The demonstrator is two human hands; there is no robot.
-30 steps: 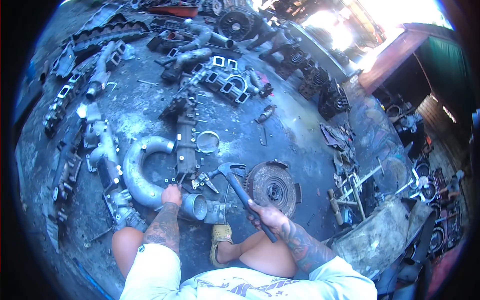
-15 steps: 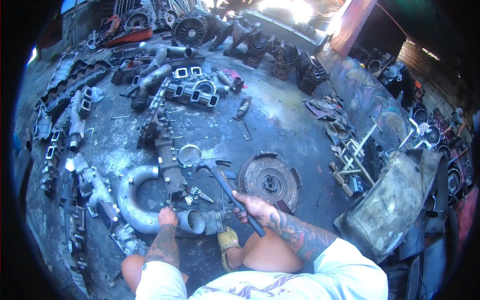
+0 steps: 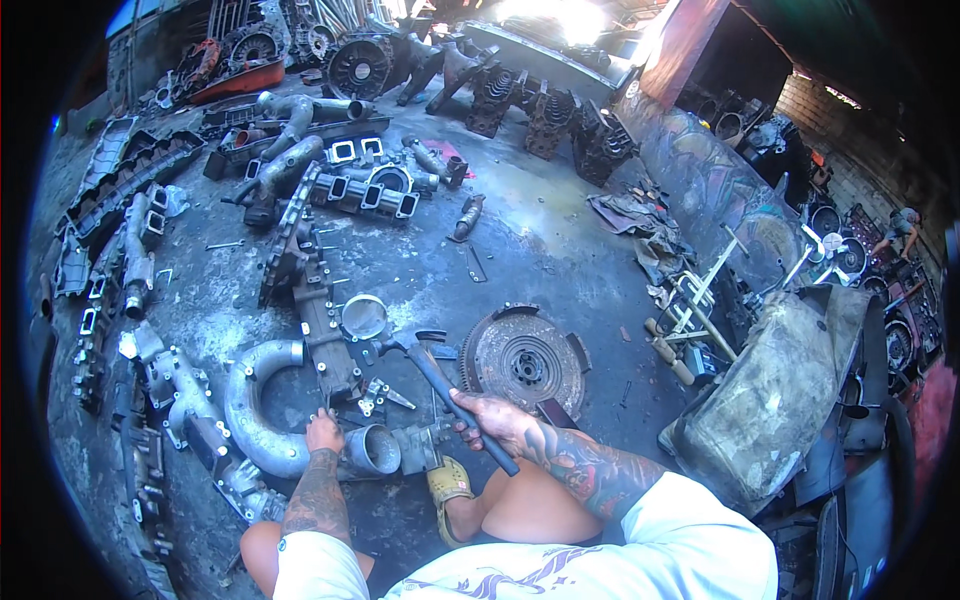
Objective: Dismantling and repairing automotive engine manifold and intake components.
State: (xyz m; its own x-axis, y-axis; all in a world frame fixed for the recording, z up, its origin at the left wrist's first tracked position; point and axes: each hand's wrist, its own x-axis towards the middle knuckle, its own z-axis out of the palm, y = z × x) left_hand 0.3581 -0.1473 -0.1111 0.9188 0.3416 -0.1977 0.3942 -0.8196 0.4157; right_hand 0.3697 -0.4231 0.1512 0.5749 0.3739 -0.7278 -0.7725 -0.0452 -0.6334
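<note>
My right hand is wrapped around the handle of a claw hammer. The hammer slants up and left over the floor, its head beside a round metal ring. My left hand is closed at the near end of a long metal manifold, fingertips pinched; what they hold, if anything, is too small to make out. Under and beside that hand curves a U-shaped metal pipe, its open mouth to the right. A small bracket with bolts lies right of the manifold.
A toothed flywheel lies right of the hammer. Manifolds and other engine parts line the left side. A dirty cover-like sheet and a white metal frame stand right. Engine blocks sit behind; another person is far right.
The view has shifted slightly, moving the scene left in the picture. The hammer head sits a little lower against the floor parts. Both hands keep their grips.
</note>
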